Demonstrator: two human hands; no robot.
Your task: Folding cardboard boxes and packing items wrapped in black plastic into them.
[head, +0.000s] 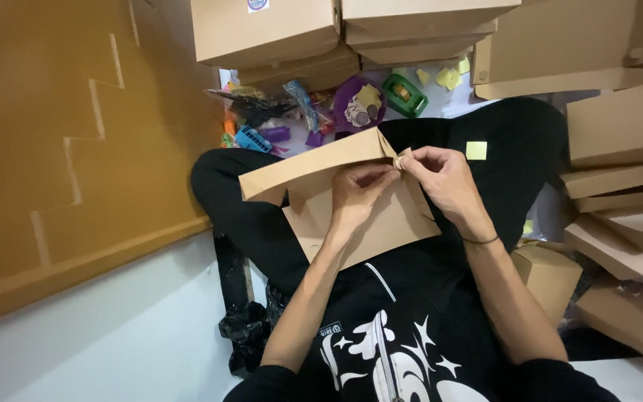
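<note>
Two hands: both of yours are on one flat brown cardboard box blank (370, 216) that lies across your lap.
Left hand (356, 195): your fingers are curled down onto the middle of the blank, pressing near its folded top edge; the palm rests on the card rather than gripping around it.
Right hand (440, 177): your thumb and forefinger are pinched shut on a small corner tab of the blank, just beside your left fingertips.
Box blank: partly folded, with one long flap raised along the far edge and the wide panel sloping toward your body.
Lap: you sit cross-legged in black trousers (262, 216), and a yellow sticky note (475, 150) lies on your right knee.
Ahead of you: a green tape dispenser (403, 94), a purple plate (359, 104) and a heap of colourful small items (269, 119) lie on the floor.
Around you: stacks of folded brown boxes (619, 126) stand at the front and right.
</note>
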